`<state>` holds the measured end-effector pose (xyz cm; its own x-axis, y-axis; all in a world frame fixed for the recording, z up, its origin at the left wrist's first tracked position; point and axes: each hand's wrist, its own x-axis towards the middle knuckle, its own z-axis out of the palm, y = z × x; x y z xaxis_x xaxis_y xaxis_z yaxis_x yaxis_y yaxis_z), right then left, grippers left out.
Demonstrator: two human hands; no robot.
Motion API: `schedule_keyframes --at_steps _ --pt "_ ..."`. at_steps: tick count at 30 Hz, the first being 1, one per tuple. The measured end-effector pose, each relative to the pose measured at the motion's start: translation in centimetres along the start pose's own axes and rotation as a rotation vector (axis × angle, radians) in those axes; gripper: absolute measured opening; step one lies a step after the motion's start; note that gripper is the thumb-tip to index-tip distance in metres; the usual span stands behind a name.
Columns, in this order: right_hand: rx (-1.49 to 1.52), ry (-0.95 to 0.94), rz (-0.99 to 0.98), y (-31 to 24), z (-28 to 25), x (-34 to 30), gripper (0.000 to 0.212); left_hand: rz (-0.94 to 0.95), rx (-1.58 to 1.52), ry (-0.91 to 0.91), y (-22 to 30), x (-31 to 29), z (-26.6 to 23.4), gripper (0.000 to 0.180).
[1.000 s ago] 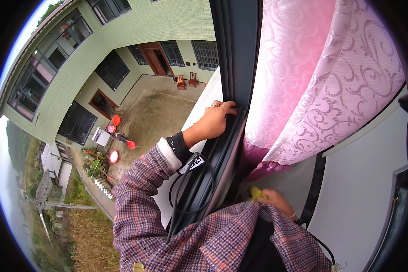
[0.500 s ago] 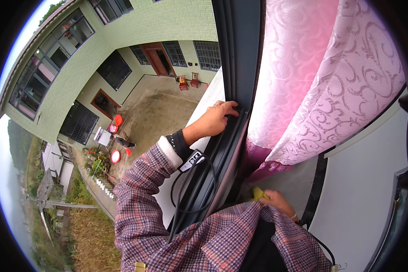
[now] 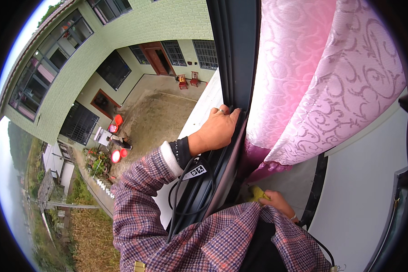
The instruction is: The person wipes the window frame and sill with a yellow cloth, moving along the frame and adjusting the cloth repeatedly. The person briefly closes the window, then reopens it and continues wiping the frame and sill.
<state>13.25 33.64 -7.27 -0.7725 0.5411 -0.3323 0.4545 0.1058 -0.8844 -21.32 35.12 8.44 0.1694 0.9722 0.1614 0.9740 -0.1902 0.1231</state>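
Note:
My left hand [image 3: 219, 130] reaches over the dark window frame [image 3: 235, 59] at its lower corner. Its back faces up, a ring shows on one finger, and the fingers curl down into the grooved window track [image 3: 218, 158]. Their tips are hidden, so I cannot make out what, if anything, they grip. Lower right, inside the room, my right hand [image 3: 279, 202] is closed on a yellow cloth [image 3: 257, 192], partly hidden behind my checked jacket. A black cable [image 3: 176, 204] with a black-and-white label [image 3: 196, 171] loops beside my left wrist, over the track.
A pink patterned curtain [image 3: 299, 81] hangs right of the frame, close to my left hand. A white panel [image 3: 367, 181] stands at the right. Outside, far below, lies a courtyard [image 3: 154, 111] with red chairs [image 3: 182, 81], red basins [image 3: 116, 156] and a bending person [image 3: 121, 142].
My left hand has turned so its back faces up and its fingers point down into the track corner. The labelled cable has shifted slightly. My right hand stays on the yellow cloth.

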Motion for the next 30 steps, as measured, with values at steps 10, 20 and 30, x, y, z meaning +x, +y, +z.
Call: schedule_keyframes --at_steps 10,20,30 --pt "-0.041 -0.005 -0.019 0.7 0.2 0.5 0.035 -0.089 -0.178 0.056 -1.6 -0.2 -0.1 0.069" --pt "-0.052 0.008 -0.028 1.3 0.2 0.3 0.035 -0.082 -0.336 -0.049 -0.7 -2.7 -0.1 0.069" --pt "-0.089 -0.001 -0.009 -0.1 -0.4 0.3 0.033 -0.215 -0.745 0.056 -1.6 -3.0 -4.0 0.054"
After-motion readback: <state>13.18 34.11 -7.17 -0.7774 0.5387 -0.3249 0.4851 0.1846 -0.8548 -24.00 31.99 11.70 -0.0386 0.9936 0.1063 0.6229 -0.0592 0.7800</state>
